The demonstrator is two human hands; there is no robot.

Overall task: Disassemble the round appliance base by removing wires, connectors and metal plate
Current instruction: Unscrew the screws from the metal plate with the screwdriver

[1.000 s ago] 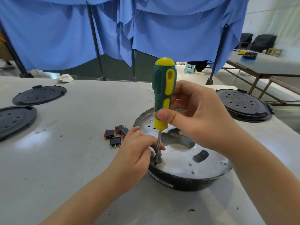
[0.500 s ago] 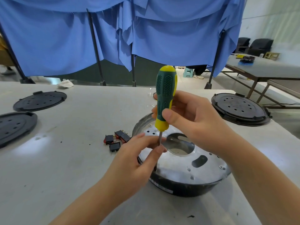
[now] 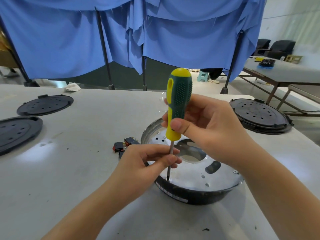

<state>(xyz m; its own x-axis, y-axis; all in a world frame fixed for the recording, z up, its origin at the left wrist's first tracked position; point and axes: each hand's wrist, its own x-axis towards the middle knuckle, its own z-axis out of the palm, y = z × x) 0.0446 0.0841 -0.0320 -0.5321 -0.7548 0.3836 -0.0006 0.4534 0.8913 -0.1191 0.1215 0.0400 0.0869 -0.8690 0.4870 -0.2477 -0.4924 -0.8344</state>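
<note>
Left hand (image 3: 147, 163) pinches the screwdriver (image 3: 178, 104) shaft in a narrow grip, the tip down on the metal plate (image 3: 190, 177) at its near-left edge. Right hand (image 3: 207, 129) wraps the handle. The round appliance base (image 3: 199, 194) sits mid-tabletop (image 3: 78, 170), red-and-black switches (image 3: 124, 144) just left of it. Blue curtains (image 3: 173, 32) hang beyond. The base's white label is unreadable.

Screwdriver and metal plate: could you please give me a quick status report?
Right hand grips screwdriver handle; left hand pinches its shaft. Tip on metal plate near rim, plate still seated in base. Nothing in the way.
</note>
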